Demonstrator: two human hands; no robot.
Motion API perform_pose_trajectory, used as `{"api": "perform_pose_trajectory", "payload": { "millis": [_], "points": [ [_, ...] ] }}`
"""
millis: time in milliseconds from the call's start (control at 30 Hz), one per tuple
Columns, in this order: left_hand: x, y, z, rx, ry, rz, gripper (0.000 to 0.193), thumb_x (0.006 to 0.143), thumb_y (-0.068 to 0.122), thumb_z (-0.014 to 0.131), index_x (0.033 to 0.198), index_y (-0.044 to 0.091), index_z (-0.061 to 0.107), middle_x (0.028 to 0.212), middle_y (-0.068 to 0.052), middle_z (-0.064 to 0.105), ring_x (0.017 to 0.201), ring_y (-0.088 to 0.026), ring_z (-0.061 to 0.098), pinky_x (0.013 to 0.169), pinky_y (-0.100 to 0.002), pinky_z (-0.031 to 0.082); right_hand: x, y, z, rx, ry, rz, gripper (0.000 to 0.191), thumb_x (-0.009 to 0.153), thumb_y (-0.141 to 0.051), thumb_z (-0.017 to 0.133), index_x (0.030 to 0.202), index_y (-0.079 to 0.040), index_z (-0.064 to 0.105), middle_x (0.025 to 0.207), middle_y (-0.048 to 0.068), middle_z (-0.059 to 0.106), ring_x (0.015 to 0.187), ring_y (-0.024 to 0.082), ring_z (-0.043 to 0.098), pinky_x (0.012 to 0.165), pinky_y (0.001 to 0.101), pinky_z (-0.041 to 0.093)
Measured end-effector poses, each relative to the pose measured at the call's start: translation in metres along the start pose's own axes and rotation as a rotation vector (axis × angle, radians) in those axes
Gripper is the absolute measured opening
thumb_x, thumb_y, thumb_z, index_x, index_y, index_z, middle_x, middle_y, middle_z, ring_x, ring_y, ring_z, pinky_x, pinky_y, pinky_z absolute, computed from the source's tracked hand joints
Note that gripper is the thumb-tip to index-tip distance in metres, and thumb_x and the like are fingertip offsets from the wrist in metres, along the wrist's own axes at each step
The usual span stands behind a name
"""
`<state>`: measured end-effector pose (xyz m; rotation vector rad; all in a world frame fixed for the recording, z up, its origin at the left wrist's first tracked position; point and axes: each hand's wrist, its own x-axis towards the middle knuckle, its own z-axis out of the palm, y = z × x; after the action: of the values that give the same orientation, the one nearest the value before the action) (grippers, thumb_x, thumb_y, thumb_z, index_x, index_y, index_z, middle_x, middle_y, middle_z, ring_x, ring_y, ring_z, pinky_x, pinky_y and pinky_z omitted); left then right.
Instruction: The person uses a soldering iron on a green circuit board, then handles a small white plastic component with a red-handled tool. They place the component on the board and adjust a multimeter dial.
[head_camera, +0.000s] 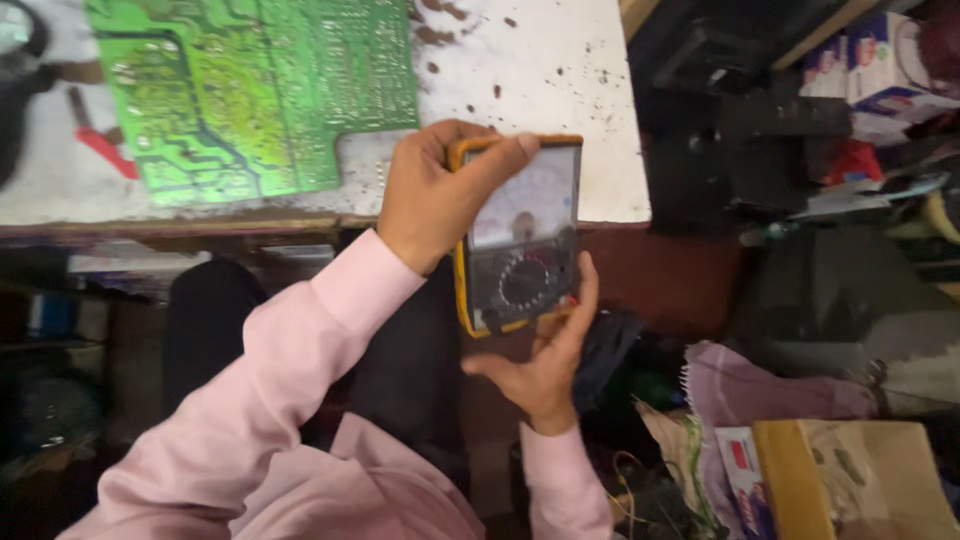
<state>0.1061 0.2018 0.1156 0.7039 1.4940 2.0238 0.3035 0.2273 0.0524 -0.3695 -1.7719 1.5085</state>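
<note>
The left hand (435, 195) holds a yellow-cased analog multimeter with a grey face and round black dial (520, 235). Its fingers wrap over the top left corner of the case, and the thumb is pressed along the top edge. The right hand (545, 365) supports the lower edge of the same meter from below, with the fingers spread against the bottom right corner. The meter is in the air, in front of the edge of the white stained wooden workbench (560, 90). Up and to the left of the grip, a green printed circuit board (260, 90) lies flat on the bench, solder side up. Down and to the right of the grip stands a brown cardboard box (860, 480); what is inside I cannot tell. Just beside it lies some pink cloth (760, 385).
</note>
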Motion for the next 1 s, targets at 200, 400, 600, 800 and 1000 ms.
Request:
{"api": "perform_pose_trajectory", "payload": {
  "millis": [200, 400, 600, 800, 1000],
  "points": [
    [0.030, -0.053, 0.037, -0.143, 0.130, -0.202, 0.042, 0.088, 0.034, 0.082, 0.097, -0.002, 0.062, 0.073, 0.000, 0.059, 0.059, -0.007, 0.050, 0.048, -0.022, 0.041, 0.017, 0.027, -0.004, -0.109, 0.220, -0.042, 0.115, 0.072, -0.007, 0.097, 0.158, -0.008, 0.022, 0.144, 0.013, 0.049, 0.127, 0.023, 0.058, 0.111, 0.0377, 0.052],
    [0.064, -0.106, 0.072, -0.308, 0.091, -0.252, 0.037, 0.090, 0.012, 0.071, 0.117, -0.003, 0.051, 0.101, -0.011, 0.067, 0.086, -0.016, 0.065, 0.071, -0.031, 0.057, 0.055, 0.050, -0.037, -0.159, 0.326, 0.026, 0.089, 0.073, -0.002, 0.090, 0.142, -0.007, 0.033, 0.129, 0.011, 0.051, 0.104, 0.016, 0.062, 0.078, 0.0282, 0.056],
    [0.102, -0.120, 0.097, -0.119, 0.064, -0.253, 0.035, 0.091, 0.002, 0.058, 0.123, -0.001, 0.043, 0.113, -0.020, 0.064, 0.100, -0.026, 0.064, 0.082, -0.039, 0.054, 0.101, 0.073, -0.064, -0.274, 0.369, -0.026, 0.080, 0.079, -0.007, 0.091, 0.139, -0.001, 0.039, 0.125, 0.011, 0.056, 0.106, 0.015, 0.063, 0.089, 0.0283, 0.056],
    [0.122, -0.137, 0.102, 0.106, 0.071, -0.093, 0.056, 0.086, -0.005, 0.049, 0.141, 0.000, 0.041, 0.131, -0.023, 0.060, 0.122, -0.033, 0.060, 0.104, -0.036, 0.046, 0.129, 0.068, -0.067, -0.619, 0.427, 0.045, 0.077, 0.072, -0.027, 0.096, 0.126, 0.001, 0.049, 0.113, 0.012, 0.064, 0.097, 0.020, 0.067, 0.086, 0.0327, 0.057],
    [0.104, -0.126, 0.088, 0.319, -0.002, 0.269, 0.058, 0.093, -0.003, 0.064, 0.147, -0.007, 0.044, 0.150, -0.029, 0.048, 0.142, -0.039, 0.046, 0.116, -0.040, 0.036, 0.111, 0.057, -0.065, -0.872, 0.447, -0.115, 0.084, 0.074, -0.023, 0.097, 0.138, -0.001, 0.048, 0.127, 0.017, 0.056, 0.098, 0.023, 0.061, 0.083, 0.0323, 0.054]
  ]
}}
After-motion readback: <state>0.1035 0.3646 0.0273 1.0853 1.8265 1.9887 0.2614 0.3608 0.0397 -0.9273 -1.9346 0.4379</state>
